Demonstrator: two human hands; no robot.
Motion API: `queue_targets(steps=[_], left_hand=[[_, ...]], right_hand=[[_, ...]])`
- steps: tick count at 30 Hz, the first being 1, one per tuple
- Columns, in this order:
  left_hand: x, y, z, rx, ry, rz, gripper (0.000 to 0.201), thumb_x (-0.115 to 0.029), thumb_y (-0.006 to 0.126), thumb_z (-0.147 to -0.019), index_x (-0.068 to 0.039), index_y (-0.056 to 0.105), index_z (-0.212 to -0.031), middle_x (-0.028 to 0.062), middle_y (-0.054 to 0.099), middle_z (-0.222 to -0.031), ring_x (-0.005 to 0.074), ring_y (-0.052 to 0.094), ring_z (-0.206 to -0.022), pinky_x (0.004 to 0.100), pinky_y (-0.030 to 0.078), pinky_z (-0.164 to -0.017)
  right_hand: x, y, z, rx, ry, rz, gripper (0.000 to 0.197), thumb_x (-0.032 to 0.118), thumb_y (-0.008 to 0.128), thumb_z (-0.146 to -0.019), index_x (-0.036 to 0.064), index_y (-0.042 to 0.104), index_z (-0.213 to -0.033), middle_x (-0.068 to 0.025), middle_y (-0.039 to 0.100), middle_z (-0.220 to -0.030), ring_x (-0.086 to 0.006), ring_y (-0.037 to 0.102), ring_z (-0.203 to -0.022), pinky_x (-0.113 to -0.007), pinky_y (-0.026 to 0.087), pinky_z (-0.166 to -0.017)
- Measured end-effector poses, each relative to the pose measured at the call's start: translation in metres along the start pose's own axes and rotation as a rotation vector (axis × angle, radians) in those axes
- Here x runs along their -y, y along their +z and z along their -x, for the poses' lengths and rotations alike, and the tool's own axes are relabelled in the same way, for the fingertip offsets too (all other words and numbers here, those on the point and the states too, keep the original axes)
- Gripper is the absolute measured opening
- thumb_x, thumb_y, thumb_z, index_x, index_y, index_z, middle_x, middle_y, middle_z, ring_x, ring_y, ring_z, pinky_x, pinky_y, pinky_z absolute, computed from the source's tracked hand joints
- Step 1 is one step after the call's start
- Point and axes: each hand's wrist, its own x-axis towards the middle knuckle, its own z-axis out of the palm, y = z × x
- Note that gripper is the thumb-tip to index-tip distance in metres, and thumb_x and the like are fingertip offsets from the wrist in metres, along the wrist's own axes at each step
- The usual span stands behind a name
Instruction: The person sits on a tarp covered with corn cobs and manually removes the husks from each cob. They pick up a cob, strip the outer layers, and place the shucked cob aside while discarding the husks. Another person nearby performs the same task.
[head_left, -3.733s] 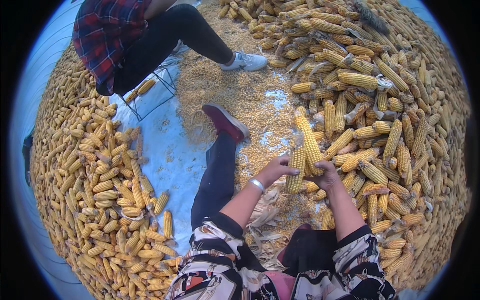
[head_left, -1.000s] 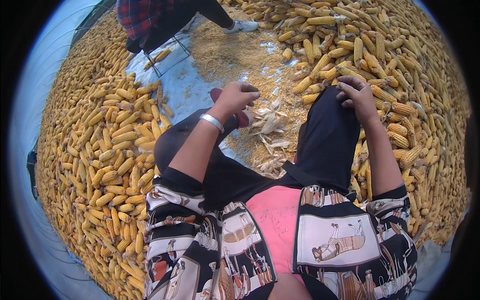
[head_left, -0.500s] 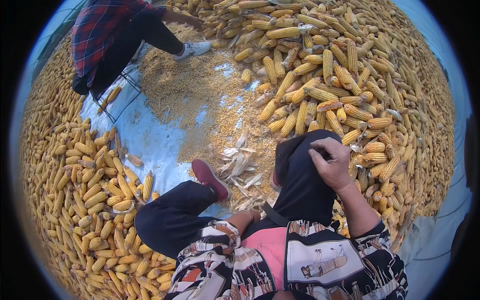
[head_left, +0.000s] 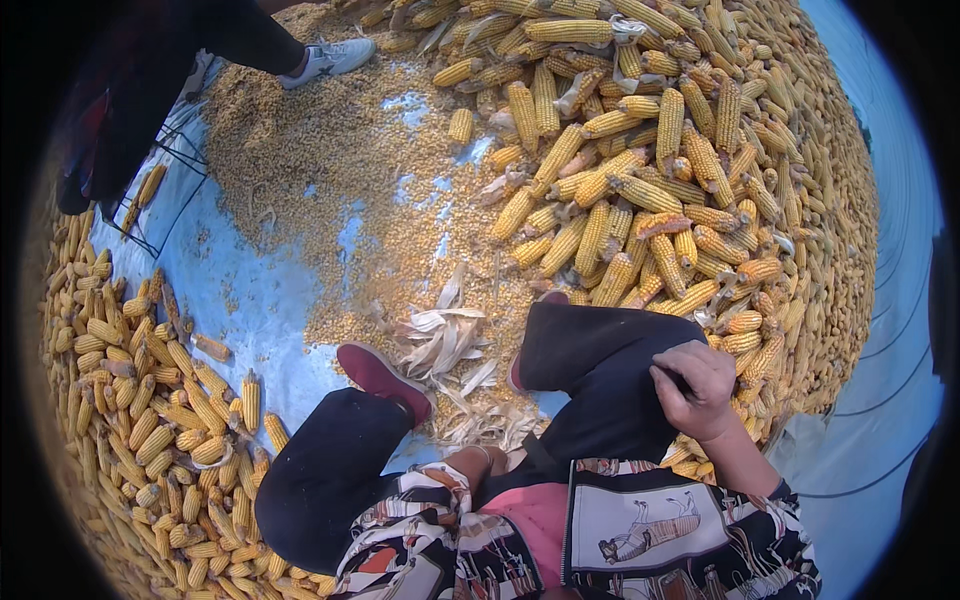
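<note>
My right hand (head_left: 697,388) is above my right knee, close to the heap of corn cobs (head_left: 640,200). Its fingers are curled in toward the thumb, and nothing shows between them. Low between my thighs is my left hand (head_left: 497,461), mostly covered by the dark trousers (head_left: 335,480) and the patterned jacket; its fingers are hidden. Dry corn husks (head_left: 445,340) lie between my red shoes (head_left: 385,382), on a scatter of loose kernels (head_left: 290,170).
A second pile of cobs (head_left: 150,430) spreads along the left. Blue sheeting (head_left: 250,300) shows through the kernels on the ground. At the upper left another person sits, with a white shoe (head_left: 330,60) on the kernels, beside a thin metal frame (head_left: 180,150).
The view has turned, so the other person has slid toward the upper left edge. My right hand appears lower and slightly further right, its fingers still curled. My left hand stays between my thighs.
</note>
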Motion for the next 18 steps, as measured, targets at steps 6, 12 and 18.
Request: queue_targets(steps=[6,12,18], left_hand=[[-0.04,-0.01,0.045,0.032,-0.013,0.173,0.044,-0.037,0.072,-0.067,-0.005,0.074,-0.096,0.0188,0.07,-0.103,0.0332,0.067,-0.098,0.0422,0.05,-0.088],[-0.056,-0.078,0.113,0.139,-0.019,0.208,0.041,-0.035,0.072,-0.066,-0.004,0.074,-0.092,0.019,0.071,-0.099,0.0337,0.067,-0.095,0.042,0.05,-0.086],[-0.059,-0.141,0.186,0.082,-0.096,0.142,0.038,-0.032,0.071,-0.065,-0.003,0.074,-0.089,0.0192,0.071,-0.095,0.0342,0.068,-0.092,0.0419,0.051,-0.084]], right_hand=[[-0.034,0.025,-0.055,0.344,0.05,0.039,0.02,0.0,0.071,-0.06,0.0014,0.064,-0.078,-0.0097,0.06,-0.071,-0.0256,0.054,-0.059,-0.036,0.038,-0.058],[-0.075,0.037,-0.095,0.483,0.242,0.001,0.023,-0.002,0.071,-0.056,-0.0007,0.064,-0.078,-0.0126,0.06,-0.071,-0.0277,0.055,-0.062,-0.038,0.039,-0.06],[-0.079,0.029,-0.121,0.423,0.291,-0.112,0.022,-0.002,0.072,-0.063,0.0007,0.064,-0.083,-0.0116,0.062,-0.073,-0.0261,0.057,-0.063,-0.036,0.04,-0.06]])
